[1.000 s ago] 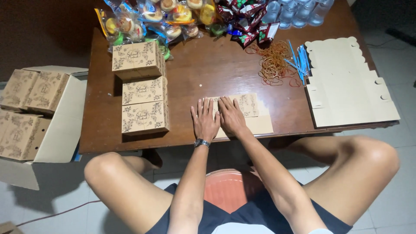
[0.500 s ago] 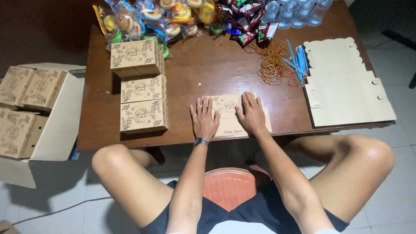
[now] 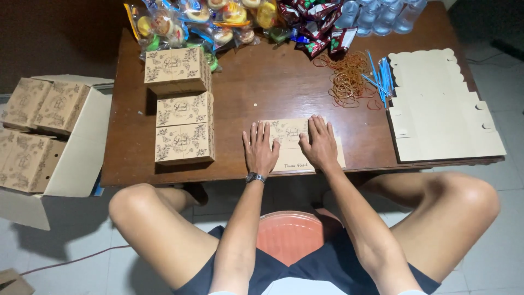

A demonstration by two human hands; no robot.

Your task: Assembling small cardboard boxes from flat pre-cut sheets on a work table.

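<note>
The flat box [image 3: 303,143] lies unfolded on the near edge of the bench [image 3: 256,82], printed side up; both hands press on it with palms down. The left hand [image 3: 260,148] covers its left part, fingers spread and straight, so this grip is wide and flat and closes on nothing; a watch [image 3: 255,177] sits on that wrist. The right hand [image 3: 320,145] lies just beside it on the right part of the flat box, also wide and flat, fingers pointing away from the body; the two hands are near each other but apart, and a strip of printed card shows between them.

To the left of the left hand stand three folded boxes [image 3: 184,127] in a line going away from the person; the nearest one is close to the left hand but does not touch it. Beyond the right hand lie rubber bands [image 3: 347,81] in a loose heap, and blue straws [image 3: 381,74] just beside them. Further to the right of the right hand rests a stack of blanks [image 3: 441,106], plain side up, reaching over the bench edge. Along the far edge, well apart from both hands, are snack packs [image 3: 218,22] and bottles [image 3: 376,13]. Left of the bench, on the floor, an open carton [image 3: 82,158] holds more folded boxes.
</note>
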